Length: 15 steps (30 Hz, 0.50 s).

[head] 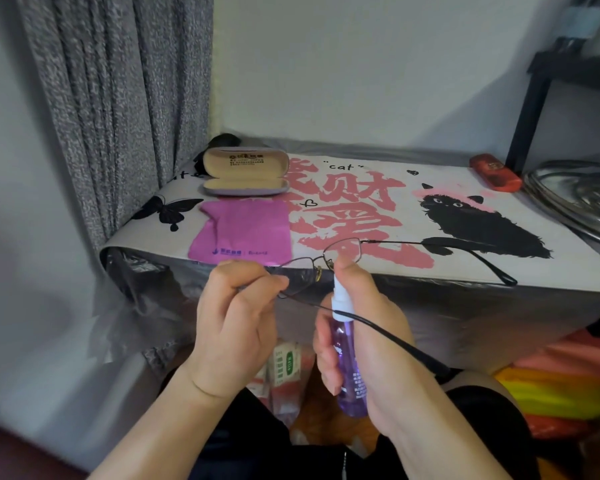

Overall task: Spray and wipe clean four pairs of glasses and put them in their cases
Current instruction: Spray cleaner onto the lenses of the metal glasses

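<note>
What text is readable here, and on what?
"cat": table mat, in quotes.
"财": mat, large pink character; the pink characters around it are partly hidden.
"te": mat's left edge, cut off.
Open glasses case lid print: blurred.
Purple cloth logo: blurred.
Spray bottle label: unreadable.
Red case: unreadable.

Head view. The left lens of the glasses point(293, 277) is partly hidden behind the fingers of the left hand point(234, 327). The spray bottle point(347, 358) shows only between the curled fingers of the right hand point(364, 344); its label print is too small to read. The metal basin point(579, 199) is cut off by the right edge. A black object point(222, 140) lies mostly hidden behind the open case point(246, 172). Packets point(284, 372) under the table point(465, 292) are blurred.
</note>
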Each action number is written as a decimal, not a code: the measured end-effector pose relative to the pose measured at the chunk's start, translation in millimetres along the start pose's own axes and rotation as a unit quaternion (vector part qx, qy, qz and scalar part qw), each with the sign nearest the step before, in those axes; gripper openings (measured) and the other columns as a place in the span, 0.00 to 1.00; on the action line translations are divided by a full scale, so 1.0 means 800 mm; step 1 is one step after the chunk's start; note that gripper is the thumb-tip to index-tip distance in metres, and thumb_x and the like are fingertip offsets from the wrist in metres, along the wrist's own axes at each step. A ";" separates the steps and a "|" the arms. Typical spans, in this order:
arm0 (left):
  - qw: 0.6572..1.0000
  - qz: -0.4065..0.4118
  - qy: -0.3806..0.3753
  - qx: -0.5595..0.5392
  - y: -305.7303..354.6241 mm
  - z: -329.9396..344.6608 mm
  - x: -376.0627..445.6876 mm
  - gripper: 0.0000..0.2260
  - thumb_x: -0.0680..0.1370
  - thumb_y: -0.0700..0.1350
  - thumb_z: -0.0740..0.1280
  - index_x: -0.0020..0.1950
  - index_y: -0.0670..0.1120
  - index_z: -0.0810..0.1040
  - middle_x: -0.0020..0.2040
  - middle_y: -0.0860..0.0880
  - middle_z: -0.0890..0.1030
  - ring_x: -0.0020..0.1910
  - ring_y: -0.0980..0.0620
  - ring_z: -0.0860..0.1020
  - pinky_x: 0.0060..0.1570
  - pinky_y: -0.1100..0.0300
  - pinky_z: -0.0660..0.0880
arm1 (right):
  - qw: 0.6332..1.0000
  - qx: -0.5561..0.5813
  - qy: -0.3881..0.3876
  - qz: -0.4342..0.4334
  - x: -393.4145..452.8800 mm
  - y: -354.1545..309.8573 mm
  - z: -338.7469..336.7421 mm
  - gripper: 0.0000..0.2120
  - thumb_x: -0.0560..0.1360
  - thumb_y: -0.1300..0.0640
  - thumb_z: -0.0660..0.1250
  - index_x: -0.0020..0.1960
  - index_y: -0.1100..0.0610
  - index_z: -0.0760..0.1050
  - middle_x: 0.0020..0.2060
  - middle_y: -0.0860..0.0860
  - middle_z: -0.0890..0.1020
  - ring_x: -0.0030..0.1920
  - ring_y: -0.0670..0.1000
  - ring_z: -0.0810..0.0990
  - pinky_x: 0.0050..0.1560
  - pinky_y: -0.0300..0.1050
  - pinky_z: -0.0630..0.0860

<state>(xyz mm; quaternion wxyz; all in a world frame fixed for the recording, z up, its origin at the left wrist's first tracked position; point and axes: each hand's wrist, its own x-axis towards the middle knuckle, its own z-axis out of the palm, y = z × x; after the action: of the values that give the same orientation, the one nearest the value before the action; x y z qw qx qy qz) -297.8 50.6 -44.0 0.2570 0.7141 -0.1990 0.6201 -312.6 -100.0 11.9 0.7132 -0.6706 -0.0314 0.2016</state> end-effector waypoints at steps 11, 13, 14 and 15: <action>1.000 -0.014 -0.007 0.001 -0.001 -0.004 0.002 0.05 0.85 0.39 0.58 0.55 0.39 0.72 0.49 0.44 0.71 0.43 0.50 0.72 0.55 0.71 0.68 | 0.979 -0.119 0.161 -0.040 0.001 -0.011 -0.047 0.42 0.77 0.28 0.50 0.27 0.64 0.69 0.23 0.63 0.71 0.24 0.55 0.69 0.31 0.45 0.70; 1.000 -0.014 -0.007 -0.004 0.001 -0.003 0.004 0.06 0.85 0.40 0.58 0.55 0.39 0.72 0.49 0.44 0.70 0.43 0.50 0.72 0.56 0.72 0.68 | 0.973 -0.147 0.175 -0.027 0.002 -0.015 -0.054 0.39 0.78 0.30 0.50 0.25 0.61 0.70 0.21 0.61 0.70 0.23 0.55 0.69 0.29 0.44 0.71; 1.000 -0.012 -0.005 -0.003 0.002 -0.003 0.004 0.06 0.86 0.40 0.58 0.55 0.39 0.72 0.49 0.44 0.70 0.44 0.50 0.72 0.57 0.72 0.68 | 0.973 -0.148 0.173 -0.025 0.002 -0.017 -0.055 0.38 0.79 0.31 0.51 0.24 0.60 0.70 0.20 0.60 0.69 0.23 0.54 0.69 0.29 0.43 0.71; 1.000 -0.011 -0.005 -0.005 0.002 -0.003 0.005 0.06 0.85 0.40 0.58 0.55 0.39 0.72 0.49 0.44 0.70 0.43 0.51 0.72 0.57 0.73 0.67 | 0.973 -0.149 0.172 -0.025 0.002 -0.017 -0.056 0.37 0.79 0.33 0.52 0.24 0.60 0.70 0.19 0.59 0.69 0.22 0.54 0.68 0.29 0.43 0.70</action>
<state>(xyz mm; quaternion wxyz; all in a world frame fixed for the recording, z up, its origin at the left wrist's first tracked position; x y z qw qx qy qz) -300.2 50.6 -39.4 0.2664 0.7178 -0.1952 0.6129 -294.0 -142.0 20.7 0.6049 -0.7929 0.0455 0.0580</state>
